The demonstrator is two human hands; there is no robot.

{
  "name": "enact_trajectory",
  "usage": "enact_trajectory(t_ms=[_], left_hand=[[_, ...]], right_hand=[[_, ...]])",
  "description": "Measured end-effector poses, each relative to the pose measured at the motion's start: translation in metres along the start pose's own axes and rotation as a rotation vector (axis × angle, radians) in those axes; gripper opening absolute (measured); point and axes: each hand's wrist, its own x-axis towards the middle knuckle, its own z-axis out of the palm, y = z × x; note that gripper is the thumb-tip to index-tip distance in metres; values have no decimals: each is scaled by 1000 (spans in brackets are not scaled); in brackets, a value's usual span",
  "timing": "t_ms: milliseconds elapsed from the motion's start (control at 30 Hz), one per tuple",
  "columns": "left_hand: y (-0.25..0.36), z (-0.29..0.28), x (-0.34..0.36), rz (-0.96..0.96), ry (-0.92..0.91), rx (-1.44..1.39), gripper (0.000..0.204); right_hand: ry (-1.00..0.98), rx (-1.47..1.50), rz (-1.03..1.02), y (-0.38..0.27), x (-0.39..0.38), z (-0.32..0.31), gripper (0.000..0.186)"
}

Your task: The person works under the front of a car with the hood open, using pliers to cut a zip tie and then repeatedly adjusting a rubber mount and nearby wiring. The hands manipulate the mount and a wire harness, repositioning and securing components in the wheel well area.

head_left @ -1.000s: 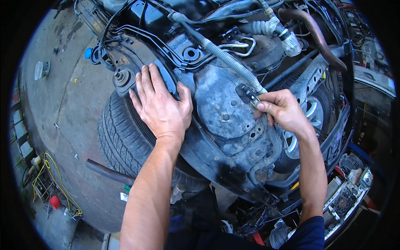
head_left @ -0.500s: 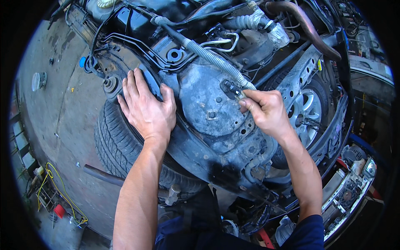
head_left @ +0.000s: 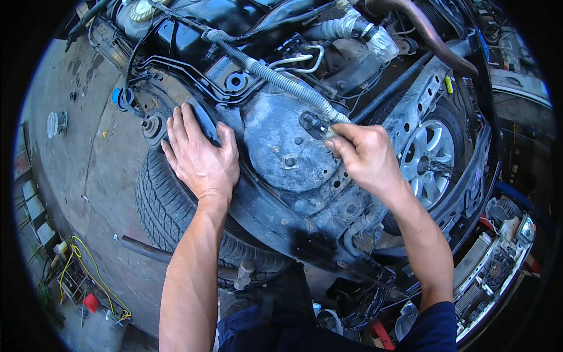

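Observation:
My left hand (head_left: 202, 158) lies flat on the dark inner fender panel (head_left: 258, 196), fingers spread and thumb out, above the tyre (head_left: 161, 196). In my right hand (head_left: 369, 155), thumb and forefinger pinch a short, dark, connector-like piece (head_left: 316, 123), whose kind I cannot make out for certain. It sits over the dusty grey strut tower (head_left: 270, 138); whether it touches the metal is unclear. A grey corrugated conduit (head_left: 281, 82) runs down from the upper left and passes behind the right hand's fingers.
Metal lines (head_left: 176, 61), a taped hose (head_left: 381, 47) and a brownish pipe (head_left: 443, 44) cross the engine bay. At right lies an alloy wheel (head_left: 431, 155). A hammer-like head (head_left: 244, 274) rests by the tyre. Yellow cord (head_left: 88, 267) lies on the floor at left.
The view has shifted slightly, so the car parts sit a little further left. Both hands keep about the same place on the car, and the right still pinches the dark piece.

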Motion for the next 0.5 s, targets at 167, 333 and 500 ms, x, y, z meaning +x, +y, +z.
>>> enact_trajectory(t_ms=[167,333,500], left_hand=[[0,1,0,-4,-2,-18,76],[-1,1,-1,0,1,38,73],[-2,2,-1,6,11,31,73]], right_hand=[[-33,-64,-99,3,3,-4,20],[189,-242,-243,0,-6,13,21],[198,-108,-146,5,-14,12,27]])
